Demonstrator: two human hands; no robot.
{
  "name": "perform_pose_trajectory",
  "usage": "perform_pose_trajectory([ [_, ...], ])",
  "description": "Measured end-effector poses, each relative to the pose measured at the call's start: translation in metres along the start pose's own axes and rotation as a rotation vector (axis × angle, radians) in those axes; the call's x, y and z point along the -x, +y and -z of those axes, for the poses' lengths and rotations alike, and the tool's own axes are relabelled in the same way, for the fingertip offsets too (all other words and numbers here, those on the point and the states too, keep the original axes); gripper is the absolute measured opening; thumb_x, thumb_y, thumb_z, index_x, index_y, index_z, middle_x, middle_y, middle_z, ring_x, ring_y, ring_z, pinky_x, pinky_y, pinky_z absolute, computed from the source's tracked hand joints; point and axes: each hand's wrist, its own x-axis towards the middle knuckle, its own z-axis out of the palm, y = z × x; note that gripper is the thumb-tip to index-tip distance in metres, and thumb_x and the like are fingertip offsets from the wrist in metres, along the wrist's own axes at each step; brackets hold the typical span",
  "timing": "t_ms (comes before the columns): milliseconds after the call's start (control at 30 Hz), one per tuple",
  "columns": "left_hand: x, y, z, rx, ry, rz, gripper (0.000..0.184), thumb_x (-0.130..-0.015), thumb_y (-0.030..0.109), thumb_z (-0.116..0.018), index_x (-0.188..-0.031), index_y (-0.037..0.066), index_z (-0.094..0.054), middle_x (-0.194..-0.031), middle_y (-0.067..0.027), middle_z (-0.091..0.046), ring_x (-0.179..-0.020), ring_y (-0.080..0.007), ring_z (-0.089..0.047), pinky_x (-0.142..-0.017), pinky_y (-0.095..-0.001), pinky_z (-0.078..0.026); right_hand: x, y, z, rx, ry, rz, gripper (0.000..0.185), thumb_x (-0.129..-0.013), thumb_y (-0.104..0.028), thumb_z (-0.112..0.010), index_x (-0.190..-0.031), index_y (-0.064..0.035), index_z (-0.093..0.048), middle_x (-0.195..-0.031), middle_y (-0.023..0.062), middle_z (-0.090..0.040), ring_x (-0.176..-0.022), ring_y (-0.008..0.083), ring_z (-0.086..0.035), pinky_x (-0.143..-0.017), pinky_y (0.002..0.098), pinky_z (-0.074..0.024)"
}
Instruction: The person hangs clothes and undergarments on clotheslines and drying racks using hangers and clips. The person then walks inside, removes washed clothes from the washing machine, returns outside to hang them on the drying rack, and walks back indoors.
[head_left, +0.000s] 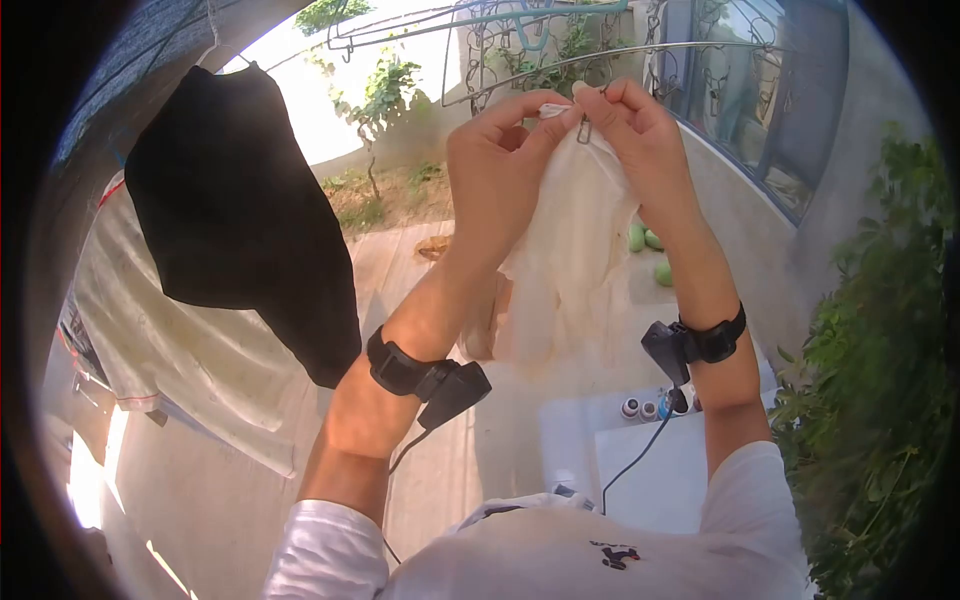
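Note:
Thin white cloth (575,225) hangs from my raised fingers, in front of my chest and below the hanger rack. My left hand (500,150) is closed, pinching its gathered top edge between thumb and fingers. Close beside it, my right hand (645,140) is closed too, with thumb and forefinger pinched at the same top edge. A small metal wire clip (584,131) lies against the cloth just under the right thumb. How far the clip grips the fabric is hidden by my fingers. Above my hands is the wire hanger rack (690,46) with dangling chains.
A black garment (235,190) and a pale cloth (190,330) hang at the left. Leafy plants (860,380) stand along the right, beneath a window (760,90). Green round objects (663,273) and small bottles (648,410) are lower down. Cables run from my wristbands.

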Motion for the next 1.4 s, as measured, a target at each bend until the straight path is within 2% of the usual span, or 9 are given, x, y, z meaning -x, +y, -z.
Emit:
perform_pose_trajectory([
  [300,-0.034,0.026,0.038,-0.381,-0.285,-0.234,0.017,-0.085,0.016,-0.074,-0.096,0.005,-0.073,-0.079,0.0014,-0.068,-0.066,-0.0032,-0.061,-0.057,-0.0172,-0.048,0.055,0.031,0.062,0.57,-0.479,-0.094,0.053,-0.085,-0.016,-0.065,-0.133,-0.0052,-0.048,-0.105,0.007,-0.062,-0.087,0.0113,-0.059,-0.078,0.0264,-0.0488],
  [467,-0.04,0.03,0.045,-0.424,-0.345,-0.292,0.016,-0.087,0.018,-0.071,-0.097,0.005,-0.073,-0.082,0.0042,-0.066,-0.065,-0.0001,-0.056,-0.057,-0.0153,-0.045,0.068,0.023,0.065,0.238,-0.582,-0.581,0.033,-0.087,-0.013,-0.063,-0.117,-0.0026,-0.056,-0.095,0.0001,-0.06,-0.081,0.0091,-0.054,-0.08,0.0252,-0.0479],
  [700,-0.044,0.021,0.07,-0.462,-0.293,-0.354,0.015,-0.09,0.017,-0.068,-0.099,0.005,-0.069,-0.079,0.0045,-0.064,-0.061,0.0011,-0.051,-0.052,-0.0164,-0.039,0.062,0.003,0.086,0.617,-0.469,-0.392,0.008,-0.089,-0.005,-0.057,-0.089,-0.0021,-0.049,-0.087,-0.0023,-0.053,-0.078,0.0053,-0.049,-0.072,0.0236,-0.0443],
  [767,-0.036,0.023,0.078,-0.484,-0.258,-0.226,0.018,-0.089,0.019,-0.065,-0.102,0.006,-0.064,-0.074,-0.0073,-0.064,-0.062,-0.0114,-0.057,-0.056,-0.0254,-0.045,0.059,0.002,0.09,0.572,-0.328,0.023,0.006,-0.087,-0.001,-0.053,-0.093,-0.0029,-0.051,-0.086,-0.0023,-0.05,-0.077,0.0041,-0.047,-0.068,0.0226,-0.0412],
  [967,-0.025,0.015,0.07,-0.841,0.0,-0.362,0.013,-0.09,0.015,-0.062,-0.099,0.007,-0.059,-0.081,-0.0109,-0.063,-0.069,-0.0295,-0.062,-0.063,-0.0382,-0.047,0.052,-0.047,0.054,0.698,-0.19,-0.078,0.019,-0.081,0.004,-0.046,-0.097,-0.0016,-0.054,-0.09,0.0013,-0.057,-0.076,0.0098,-0.05,-0.068,0.0249,-0.0423],
  [1067,-0.014,0.001,0.052,-0.654,-0.011,-1.14,0.023,-0.087,0.019,-0.067,-0.099,0.003,-0.055,-0.101,-0.0158,-0.061,-0.083,-0.0325,-0.061,-0.066,-0.0375,-0.046,0.048,-0.047,0.036,0.829,-0.207,0.123,0.019,-0.078,0.004,-0.047,-0.094,-0.0002,-0.057,-0.086,0.0044,-0.058,-0.076,0.0128,-0.052,-0.067,0.0258,-0.0421],
  [1133,0.006,-0.003,0.044,-0.494,-0.233,-1.143,0.027,-0.086,0.02,-0.069,-0.099,0.002,-0.054,-0.106,-0.0163,-0.059,-0.085,-0.0332,-0.06,-0.066,-0.0376,-0.045,0.044,-0.047,0.02,0.801,-0.321,0.159,0.019,-0.077,0.004,-0.048,-0.093,0.0001,-0.058,-0.084,0.006,-0.058,-0.075,0.0133,-0.053,-0.067,0.026,-0.0424],
  [1300,-0.002,0.021,0.047,-0.4,-0.732,-0.045,0.037,-0.082,0.025,-0.076,-0.105,0.005,-0.056,-0.092,-0.0124,-0.063,-0.086,-0.0211,-0.062,-0.073,-0.0335,-0.048,0.031,-0.069,0.004,0.746,-0.422,-0.099,0.011,-0.084,-0.002,-0.061,-0.094,0.0012,-0.061,-0.079,0.0073,-0.06,-0.07,0.0133,-0.054,-0.065,0.0278,-0.0441],
  [1400,-0.01,-0.006,0.034,-0.311,-0.7,-0.276,0.027,-0.092,0.029,-0.064,-0.105,0.007,-0.06,-0.084,-0.0091,-0.062,-0.077,-0.0145,-0.057,-0.071,-0.0297,-0.046,0.024,-0.076,0.005,0.963,-0.41,0.057,0.013,-0.089,-0.011,-0.062,-0.095,0.0008,-0.062,-0.08,0.0115,-0.063,-0.068,0.017,-0.059,-0.063,0.0295,-0.0451],
])
